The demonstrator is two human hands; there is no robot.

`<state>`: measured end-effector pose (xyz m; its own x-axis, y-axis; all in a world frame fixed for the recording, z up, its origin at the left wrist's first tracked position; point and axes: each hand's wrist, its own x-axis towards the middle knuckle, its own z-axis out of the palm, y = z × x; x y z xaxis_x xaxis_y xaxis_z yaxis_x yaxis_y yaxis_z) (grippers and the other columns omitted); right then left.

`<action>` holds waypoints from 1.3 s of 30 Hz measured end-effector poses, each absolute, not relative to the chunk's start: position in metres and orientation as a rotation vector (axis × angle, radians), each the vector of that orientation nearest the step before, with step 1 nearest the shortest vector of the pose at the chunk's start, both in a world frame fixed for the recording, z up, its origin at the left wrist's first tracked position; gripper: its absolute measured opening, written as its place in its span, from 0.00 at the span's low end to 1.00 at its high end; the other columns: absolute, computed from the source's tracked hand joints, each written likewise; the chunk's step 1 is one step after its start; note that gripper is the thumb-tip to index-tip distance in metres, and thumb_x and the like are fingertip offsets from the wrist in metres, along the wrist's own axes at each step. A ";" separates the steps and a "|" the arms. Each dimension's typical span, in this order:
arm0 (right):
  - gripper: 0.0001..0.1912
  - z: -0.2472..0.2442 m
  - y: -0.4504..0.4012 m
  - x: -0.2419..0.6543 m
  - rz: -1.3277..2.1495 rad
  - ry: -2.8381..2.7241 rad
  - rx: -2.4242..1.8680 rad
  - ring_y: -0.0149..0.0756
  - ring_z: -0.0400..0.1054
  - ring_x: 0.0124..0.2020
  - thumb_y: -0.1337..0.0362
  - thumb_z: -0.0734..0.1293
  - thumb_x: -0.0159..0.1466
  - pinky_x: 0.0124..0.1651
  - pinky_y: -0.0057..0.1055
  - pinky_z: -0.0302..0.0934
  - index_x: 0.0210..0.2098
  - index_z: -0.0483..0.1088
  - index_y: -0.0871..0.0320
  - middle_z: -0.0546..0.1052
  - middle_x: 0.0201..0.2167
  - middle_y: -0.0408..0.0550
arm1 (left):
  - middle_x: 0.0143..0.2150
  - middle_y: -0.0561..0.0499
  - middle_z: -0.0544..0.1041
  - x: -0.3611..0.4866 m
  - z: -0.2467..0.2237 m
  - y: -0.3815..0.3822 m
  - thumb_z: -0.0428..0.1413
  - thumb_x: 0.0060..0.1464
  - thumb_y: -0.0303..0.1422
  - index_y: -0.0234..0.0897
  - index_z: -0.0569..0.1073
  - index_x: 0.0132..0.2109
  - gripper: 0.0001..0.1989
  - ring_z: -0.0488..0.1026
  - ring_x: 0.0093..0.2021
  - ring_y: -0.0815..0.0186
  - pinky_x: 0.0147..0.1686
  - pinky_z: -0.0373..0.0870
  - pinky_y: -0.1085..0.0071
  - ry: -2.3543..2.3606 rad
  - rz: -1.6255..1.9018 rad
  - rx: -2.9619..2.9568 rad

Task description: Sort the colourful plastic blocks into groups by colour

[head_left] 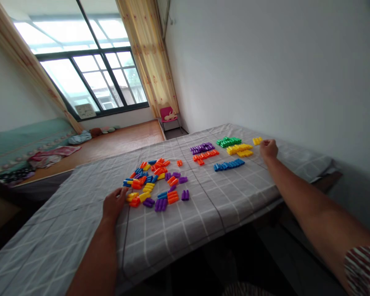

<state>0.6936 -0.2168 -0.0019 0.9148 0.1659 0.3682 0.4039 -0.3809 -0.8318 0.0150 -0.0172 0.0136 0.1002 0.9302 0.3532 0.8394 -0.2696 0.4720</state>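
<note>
Small ribbed plastic pieces, like short joined tubes, lie on a grey checked cloth. At the left edge of the mixed pile [148, 187] of orange, blue, yellow and purple pieces is my left hand [114, 202]. Its fingers are bent together against the nearest pieces, and what they pinch, if anything, is hidden. Far to the right, my right hand [269, 149] is closed in a pinch at a few yellow pieces [257, 141]. Sorted groups lie between the hands: purple [202, 148], orange [206, 155], green [228, 142], yellow [239, 149] and blue [229, 165].
The cloth-covered table [179, 224] ends at a front edge close to my body. A white wall [265, 70] runs along its right side. Beyond are a wooden platform [132, 142], a pink chair [169, 115], a window and curtains [148, 53].
</note>
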 end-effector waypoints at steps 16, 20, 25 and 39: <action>0.21 -0.006 -0.231 0.686 -0.120 -0.494 -2.452 0.52 0.69 0.47 0.52 0.62 0.59 0.49 0.53 0.60 0.46 0.74 0.57 0.75 0.44 0.63 | 0.38 0.48 0.82 0.011 0.013 -0.018 0.49 0.53 0.47 0.41 0.79 0.38 0.20 0.76 0.41 0.56 0.36 0.68 0.69 1.765 0.888 2.216; 0.20 -0.011 -0.232 0.687 -0.177 -0.485 -2.478 0.51 0.69 0.46 0.56 0.60 0.62 0.47 0.49 0.61 0.45 0.75 0.60 0.75 0.45 0.64 | 0.39 0.48 0.81 0.013 0.013 -0.020 0.48 0.53 0.47 0.39 0.79 0.41 0.21 0.76 0.41 0.58 0.36 0.66 0.71 1.777 0.859 2.217; 0.19 -0.019 -0.234 0.689 -0.360 -0.554 -2.331 0.48 0.68 0.47 0.62 0.55 0.65 0.46 0.43 0.60 0.47 0.72 0.61 0.74 0.45 0.65 | 0.37 0.48 0.81 0.017 0.013 -0.025 0.47 0.54 0.47 0.36 0.79 0.40 0.23 0.75 0.39 0.62 0.34 0.64 0.73 1.781 0.847 2.234; 0.16 0.026 -0.183 0.533 -0.279 -1.509 -1.807 0.41 0.69 0.44 0.62 0.56 0.66 0.45 0.34 0.63 0.48 0.70 0.58 0.74 0.47 0.56 | 0.37 0.47 0.81 0.020 0.002 -0.021 0.45 0.56 0.47 0.36 0.79 0.40 0.23 0.74 0.37 0.64 0.34 0.62 0.73 1.710 0.869 2.204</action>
